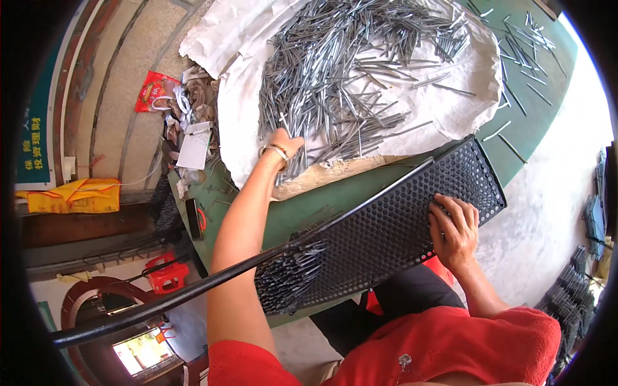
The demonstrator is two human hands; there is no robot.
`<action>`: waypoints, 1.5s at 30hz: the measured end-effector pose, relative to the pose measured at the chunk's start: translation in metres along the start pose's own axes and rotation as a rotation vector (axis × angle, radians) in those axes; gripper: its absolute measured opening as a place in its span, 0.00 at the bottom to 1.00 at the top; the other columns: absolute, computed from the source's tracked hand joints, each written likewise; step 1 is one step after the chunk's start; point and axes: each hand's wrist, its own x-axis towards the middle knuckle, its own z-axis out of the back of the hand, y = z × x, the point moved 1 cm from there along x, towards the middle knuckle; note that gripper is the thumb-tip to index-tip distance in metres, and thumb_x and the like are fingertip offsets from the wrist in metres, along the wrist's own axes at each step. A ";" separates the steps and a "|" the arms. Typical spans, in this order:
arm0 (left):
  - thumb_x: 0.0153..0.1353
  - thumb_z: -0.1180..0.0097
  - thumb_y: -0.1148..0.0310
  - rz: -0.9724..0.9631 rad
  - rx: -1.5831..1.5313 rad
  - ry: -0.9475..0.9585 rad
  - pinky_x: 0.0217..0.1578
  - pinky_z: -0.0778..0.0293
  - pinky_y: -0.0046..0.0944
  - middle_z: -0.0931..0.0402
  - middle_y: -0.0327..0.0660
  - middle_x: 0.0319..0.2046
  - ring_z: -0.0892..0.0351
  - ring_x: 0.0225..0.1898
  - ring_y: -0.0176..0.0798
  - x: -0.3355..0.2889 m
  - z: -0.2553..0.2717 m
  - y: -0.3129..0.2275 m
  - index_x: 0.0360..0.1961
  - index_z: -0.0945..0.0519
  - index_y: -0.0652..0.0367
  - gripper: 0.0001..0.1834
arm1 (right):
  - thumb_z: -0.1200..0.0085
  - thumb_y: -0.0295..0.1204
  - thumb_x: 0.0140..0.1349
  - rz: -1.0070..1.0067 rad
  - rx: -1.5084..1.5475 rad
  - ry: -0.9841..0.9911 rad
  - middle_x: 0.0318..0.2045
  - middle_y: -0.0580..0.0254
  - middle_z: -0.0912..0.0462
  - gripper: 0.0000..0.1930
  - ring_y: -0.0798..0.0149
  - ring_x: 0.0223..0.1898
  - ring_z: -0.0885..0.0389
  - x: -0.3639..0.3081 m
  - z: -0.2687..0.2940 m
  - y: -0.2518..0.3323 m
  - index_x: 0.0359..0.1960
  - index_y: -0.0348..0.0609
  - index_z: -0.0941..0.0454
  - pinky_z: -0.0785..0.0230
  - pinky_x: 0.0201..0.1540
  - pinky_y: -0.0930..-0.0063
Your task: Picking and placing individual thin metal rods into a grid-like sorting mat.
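Observation:
Loose thin grey metal rods [309, 77] lie heaped on a crumpled white sheet [238, 96]. At the heap's near left edge, my left hand [283, 147], with bracelets at the wrist, is closed on a few metal rods; its fingertips are partly hidden. A long black perforated tray [380, 238] slants across in front of me. Its left end carries a dense cluster of dark upright pins [293, 273]. Toward the tray's right end, my right hand [456, 231] rests on the holes, fingers apart and slightly bent; no object shows in it.
A black curved bar [161, 305] runs from lower left toward the tray's far edge. More rods [524, 55] are scattered on the green table [547, 109]. Left stand a phone-like dark object [194, 219], a red packet [154, 91] and a red stool [166, 273]. Dark racks [570, 289] are stacked at right.

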 end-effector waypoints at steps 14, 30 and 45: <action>0.55 0.38 0.73 -0.239 -1.097 -0.491 0.38 0.31 0.27 0.22 0.35 0.37 0.27 0.32 0.26 -0.034 0.007 0.008 0.41 0.22 0.67 0.13 | 0.40 0.20 0.46 -0.018 -0.022 -0.022 0.44 0.61 0.22 0.14 0.58 0.44 0.24 -0.002 -0.002 -0.003 0.37 0.41 0.21 0.34 0.48 0.63; 0.51 0.35 0.74 -0.265 -0.894 -0.392 0.41 0.28 0.31 0.20 0.34 0.37 0.25 0.37 0.26 -0.031 -0.026 0.000 0.43 0.21 0.63 0.16 | 0.40 0.19 0.45 -0.024 -0.029 -0.022 0.43 0.60 0.21 0.13 0.57 0.43 0.24 0.002 -0.002 0.001 0.36 0.40 0.21 0.34 0.47 0.64; 0.57 0.43 0.71 -0.258 -1.099 -0.328 0.35 0.30 0.29 0.19 0.37 0.29 0.23 0.30 0.29 -0.020 0.025 -0.017 0.29 0.18 0.65 0.07 | 0.40 0.20 0.46 -0.009 -0.031 -0.049 0.43 0.61 0.21 0.13 0.58 0.43 0.23 0.000 0.000 0.000 0.36 0.41 0.20 0.34 0.47 0.66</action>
